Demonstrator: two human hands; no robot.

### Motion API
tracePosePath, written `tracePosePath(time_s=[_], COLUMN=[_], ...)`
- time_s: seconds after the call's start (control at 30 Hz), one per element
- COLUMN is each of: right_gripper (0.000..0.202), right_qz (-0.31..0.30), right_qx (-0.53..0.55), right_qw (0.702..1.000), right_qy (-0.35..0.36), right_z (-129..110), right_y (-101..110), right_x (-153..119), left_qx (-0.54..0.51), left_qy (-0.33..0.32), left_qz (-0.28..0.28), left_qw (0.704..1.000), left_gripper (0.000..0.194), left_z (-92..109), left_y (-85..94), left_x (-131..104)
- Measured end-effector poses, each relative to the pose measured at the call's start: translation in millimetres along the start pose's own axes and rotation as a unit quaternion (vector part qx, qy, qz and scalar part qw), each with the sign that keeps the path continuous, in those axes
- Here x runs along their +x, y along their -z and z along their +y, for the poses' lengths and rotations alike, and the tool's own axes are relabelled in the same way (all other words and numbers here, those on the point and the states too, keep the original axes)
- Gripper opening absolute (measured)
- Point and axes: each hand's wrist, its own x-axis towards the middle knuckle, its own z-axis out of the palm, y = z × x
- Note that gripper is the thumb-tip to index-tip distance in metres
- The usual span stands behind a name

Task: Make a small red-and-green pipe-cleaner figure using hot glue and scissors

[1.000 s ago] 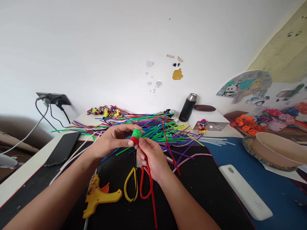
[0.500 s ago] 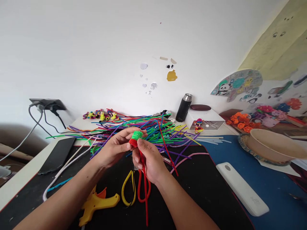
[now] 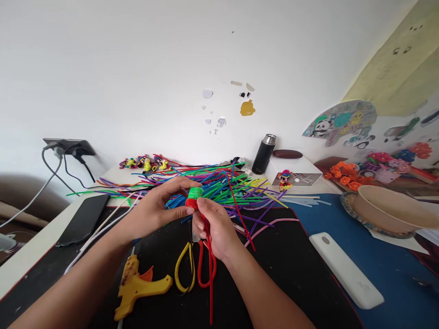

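A small coil of pipe cleaner, with a green band (image 3: 195, 193) above a red band (image 3: 191, 203), is held up over the black mat (image 3: 281, 274). My left hand (image 3: 157, 205) has its thumb and fingertips against the coil's left side and top. My right hand (image 3: 216, 226) pinches the coil's lower right side. A red pipe cleaner (image 3: 210, 283) hangs down from my right hand. Below my hands lie pliers or scissors with one yellow handle (image 3: 179, 269) and one red handle (image 3: 200, 269).
Many coloured pipe cleaners (image 3: 222, 192) are heaped behind my hands. A yellow glue gun (image 3: 137, 288) lies at the front left, a black phone (image 3: 84, 219) at the left. A black bottle (image 3: 263, 155), a white bar (image 3: 346, 269) and a bowl (image 3: 391, 208) stand or lie to the right.
My left hand has shifted slightly left and opened wider around the coil. The coil and my right hand have barely moved. More of the glue gun shows.
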Motion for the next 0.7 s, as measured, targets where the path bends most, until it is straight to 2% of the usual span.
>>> tracePosePath(time_s=[0.13, 0.27, 0.5, 0.7], right_gripper=[0.052, 0.053, 0.052, 0.052], right_qz=[-0.008, -0.007, -0.009, 0.000], right_qx=[0.003, -0.005, -0.021, -0.034], right_qw=[1.000, 1.000, 1.000, 0.999], right_qy=[-0.001, -0.004, -0.013, -0.022], right_z=[-1, -1, -2, 0], right_y=[0, -2, -4, -4], right_x=[0, -1, -3, -2], left_qx=[0.088, 0.121, 0.113, 0.071], left_qy=[-0.009, -0.017, -0.046, -0.017], left_qz=[0.004, 0.004, 0.024, 0.020], left_qw=[0.996, 0.993, 0.992, 0.997], left_gripper=[0.054, 0.058, 0.040, 0.035], left_z=[6, 13, 17, 17], left_y=[2.9, 3.9, 5.2, 4.5], left_x=[-7, -10, -10, -7])
